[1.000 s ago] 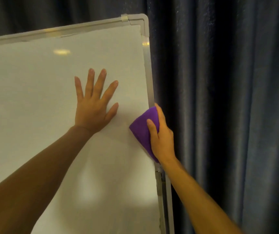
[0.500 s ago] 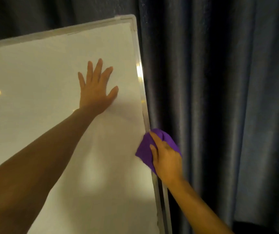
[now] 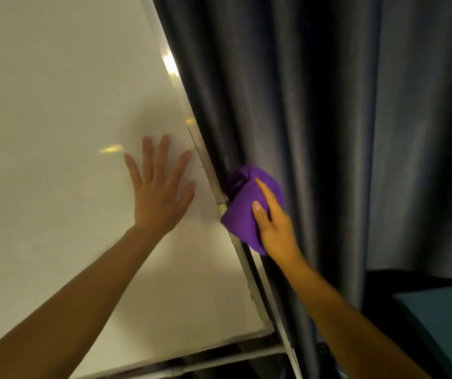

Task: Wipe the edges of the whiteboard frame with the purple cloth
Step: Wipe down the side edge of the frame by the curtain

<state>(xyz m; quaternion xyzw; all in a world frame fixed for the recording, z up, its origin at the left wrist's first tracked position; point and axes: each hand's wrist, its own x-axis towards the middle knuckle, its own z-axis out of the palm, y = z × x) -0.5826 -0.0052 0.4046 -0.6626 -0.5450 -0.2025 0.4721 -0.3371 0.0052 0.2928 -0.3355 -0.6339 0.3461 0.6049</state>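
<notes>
Currently, the whiteboard [image 3: 63, 138] fills the left half of the frame, tilted so that its right edge runs diagonally from the top centre down toward the lower right. The whiteboard frame [image 3: 210, 173], a thin pale metal strip, borders that right edge and carries two bright light reflections in its upper part. A bottom rail of the same frame crosses the lower centre of the picture.

The left hand [image 3: 159, 190] lies flat on the white surface, left of centre, with fingers straight and spread and the palm against the board. It holds nothing. Its fingertips lie near the frame strip but apart from it.

The right hand [image 3: 275, 225] is at centre frame, just right of the frame strip. It grips the purple cloth [image 3: 242, 214], with the thumb laid across the near face of the cloth and the index finger extended over its outer side. The remaining fingers are hidden behind the cloth. The cloth is bunched and wrapped over the outer edge of the frame strip, touching it at mid-height of the visible edge.

A dark grey curtain [image 3: 342, 119] hangs in vertical folds behind the board and fills the right half of the frame. A teal surface [image 3: 443, 324] shows at the lower right corner.
</notes>
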